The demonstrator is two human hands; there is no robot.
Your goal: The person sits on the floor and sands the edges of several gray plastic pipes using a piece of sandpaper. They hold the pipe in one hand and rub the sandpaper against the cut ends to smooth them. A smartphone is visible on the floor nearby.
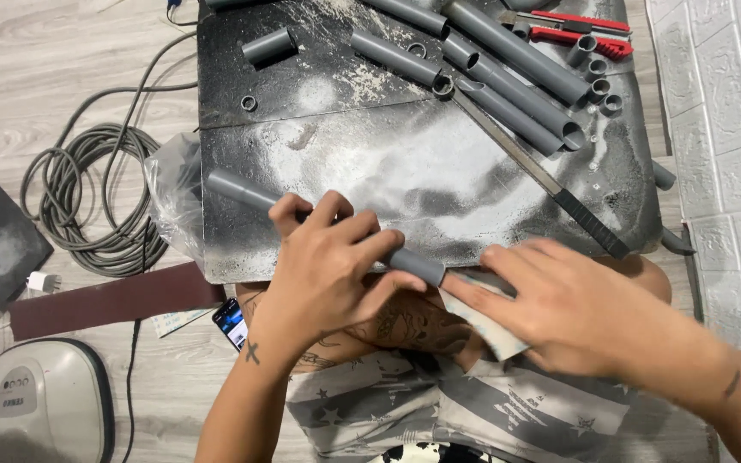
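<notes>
My left hand (328, 266) is wrapped over a grey plastic pipe (237, 190) that lies slanting across the front of a dusty black board (388, 171). The pipe's near end (418, 266) sticks out past my fingers. My right hand (559, 309) presses a folded pale sheet, likely sandpaper (495, 339), against that end. Both hands sit over my lap at the board's front edge.
Several grey pipes (516, 60) and short cut rings (598, 86) lie at the back right of the board, with a long file (551, 184) and a red pipe cutter (581, 30). A coiled grey cable (87, 197), a maroon strip (113, 300), a phone (231, 324) and a white device (45, 399) are on the floor at left.
</notes>
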